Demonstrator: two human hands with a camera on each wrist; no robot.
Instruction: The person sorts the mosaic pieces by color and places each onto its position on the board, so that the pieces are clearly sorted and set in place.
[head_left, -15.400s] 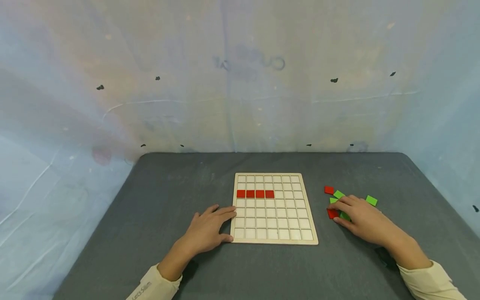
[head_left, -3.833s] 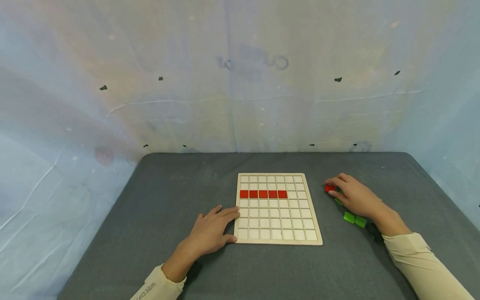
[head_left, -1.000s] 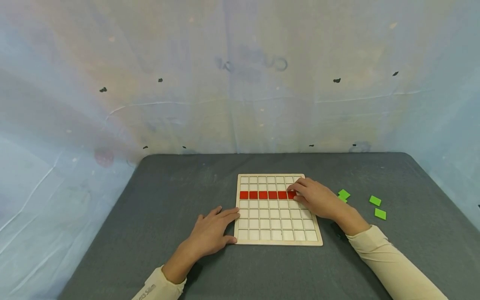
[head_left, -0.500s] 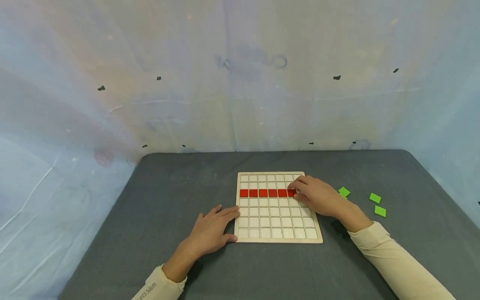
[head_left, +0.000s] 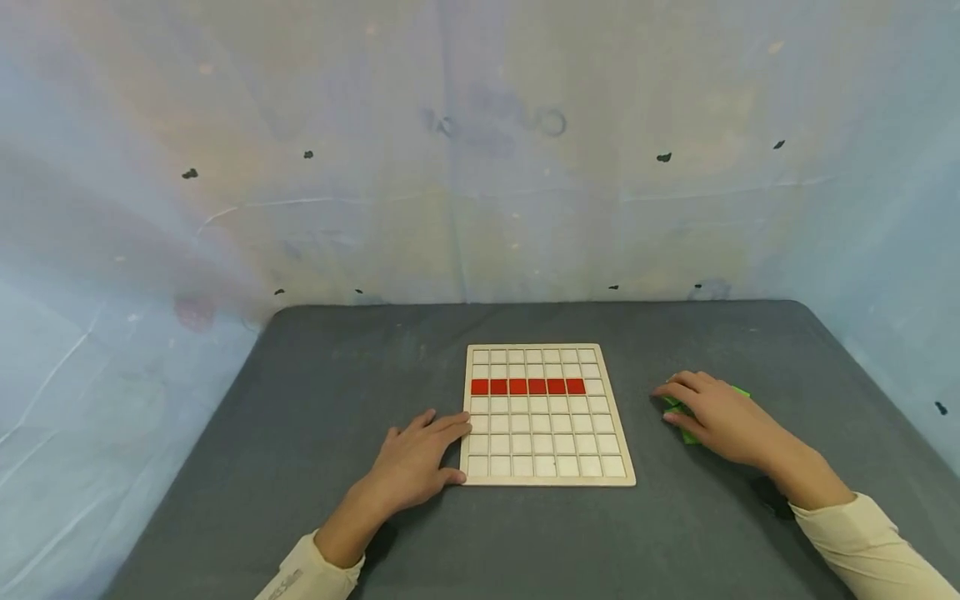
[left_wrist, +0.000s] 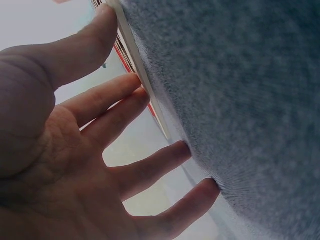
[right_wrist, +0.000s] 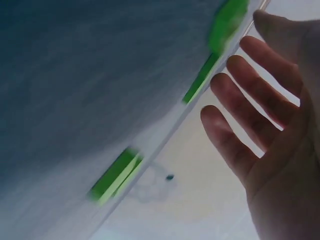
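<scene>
A wooden grid board (head_left: 551,482) lies on the dark table, with a row of red square tiles (head_left: 517,387) set in its third row from the top. My left hand (head_left: 412,462) rests against the board's left edge, fingers spread; in the left wrist view its thumb and two fingertips touch that edge. Well to the right of the board, my right hand (head_left: 723,421) is over loose green tiles (head_left: 690,437), hiding part of them. The right wrist view shows its fingers (right_wrist: 225,135) loosely extended, holding nothing, beside several green tiles (right_wrist: 117,175).
The grey-black table (head_left: 360,358) runs back to a pale draped sheet (head_left: 465,208), which also hangs at both sides. A small dark object (head_left: 772,497) shows beneath the right wrist.
Over the span, two more red tiles joined the board's row and the loose red ones left the right side. In the last half second my right hand moved from the board to the green tiles.
</scene>
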